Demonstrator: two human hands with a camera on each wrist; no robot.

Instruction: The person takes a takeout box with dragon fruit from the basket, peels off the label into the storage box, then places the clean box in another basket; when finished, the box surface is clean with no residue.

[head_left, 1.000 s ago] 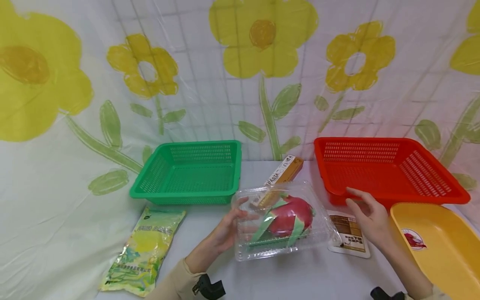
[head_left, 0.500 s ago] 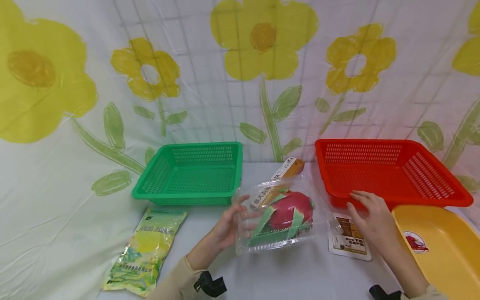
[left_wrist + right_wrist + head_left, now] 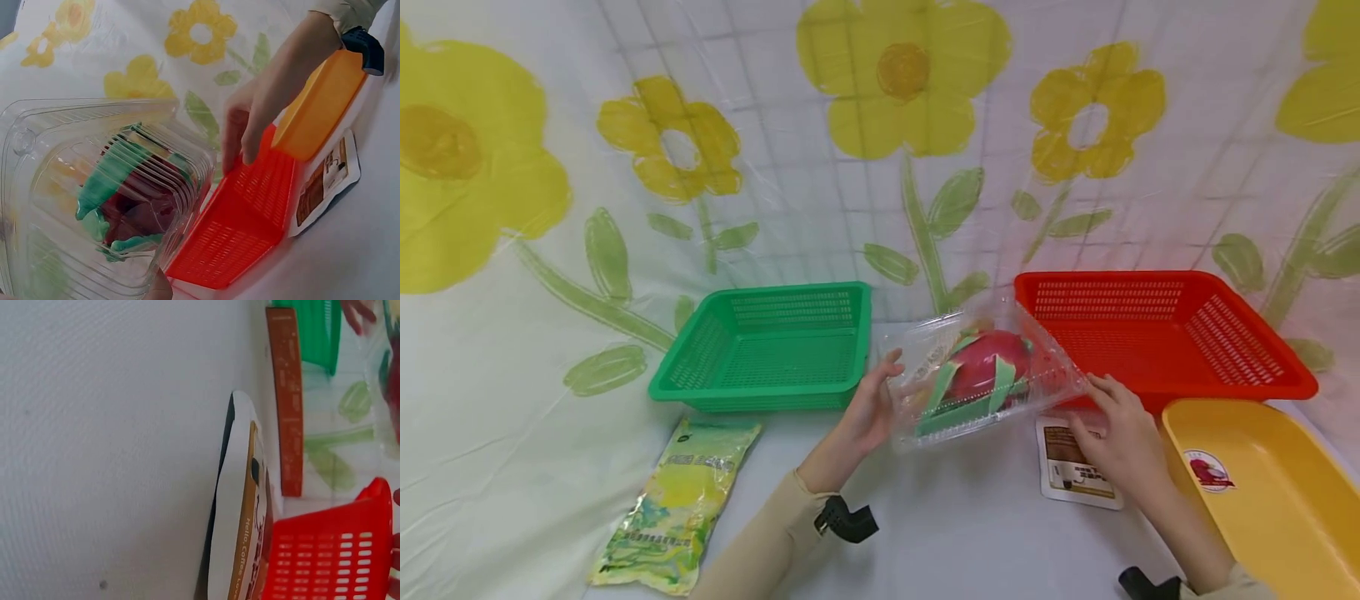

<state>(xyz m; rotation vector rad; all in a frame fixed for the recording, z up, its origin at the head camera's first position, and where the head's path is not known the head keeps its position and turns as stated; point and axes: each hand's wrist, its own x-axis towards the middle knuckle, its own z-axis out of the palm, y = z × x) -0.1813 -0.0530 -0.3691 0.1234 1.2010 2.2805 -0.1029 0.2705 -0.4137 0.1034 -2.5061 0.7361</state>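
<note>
A clear plastic clamshell box is raised above the table, tilted, with a red dragon fruit with green scales inside. My left hand grips the box by its left side; only a fingertip of it shows low in the left wrist view. Beside the front left corner of the red basket, my right hand has loosely bent fingers at the rim and holds nothing visible. In the left wrist view, those fingers appear to touch the rim. Under this hand lies a brown and white coffee packet.
A green basket stands at the back left, a yellow-green bag in front of it. At right is a yellow tray. A brown carton lies between the baskets, mostly behind the clear box in the head view.
My left hand has lifted the clear box with the dragon fruit up and away from me, toward the red basket. The right hand has shifted slightly, staying by the basket's rim.
</note>
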